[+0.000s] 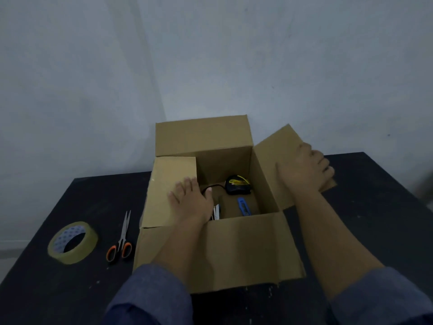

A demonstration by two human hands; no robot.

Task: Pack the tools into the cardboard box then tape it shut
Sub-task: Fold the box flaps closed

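A brown cardboard box (236, 247) stands open on the dark table. Inside lie a black and yellow tape measure (237, 184), a blue utility knife (243, 206) and a white tool (216, 212) partly hidden by my wrist. My left hand (192, 200) lies flat on the left flap (164, 198), which is folded inward. My right hand (307, 170) holds the outer edge of the right flap (274, 160), fingers curled over it. The back flap stands upright; the front flap hangs toward me.
A roll of clear packing tape (73, 242) stands left of the box. Orange-handled scissors (120, 240) lie between the tape and the box. A pale wall rises right behind the table's (375, 219) far edge.
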